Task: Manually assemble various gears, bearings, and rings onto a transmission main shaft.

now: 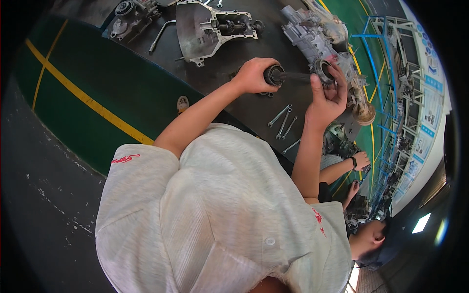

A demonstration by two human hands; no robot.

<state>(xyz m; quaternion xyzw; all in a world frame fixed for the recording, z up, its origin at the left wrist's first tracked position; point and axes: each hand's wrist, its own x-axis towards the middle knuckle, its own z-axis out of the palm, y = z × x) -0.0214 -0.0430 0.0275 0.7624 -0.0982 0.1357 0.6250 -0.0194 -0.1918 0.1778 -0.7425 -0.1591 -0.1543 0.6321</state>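
Above the dark workbench, my left hand [255, 76] is wrapped round the thick toothed end of a dark gear shaft [293, 76]. The shaft lies level and points to the right. At its right end my right hand [328, 97] grips a round metal ring [322, 71], which looks like a bearing, between thumb and fingers. Whether the ring sits on the shaft or only beside its end, I cannot tell. Below the shaft, several wrenches [280, 122] lie on the bench. Part of a small metal piece shows beneath my left hand.
An opened gearbox housing [198, 41] with gears inside lies at the far side, next to a bent-handled wrench [161, 36]. Another gear assembly [128, 19] stands far left. A large transmission casing [312, 36] fills the right. A co-worker's hand [360, 160] shows at lower right.
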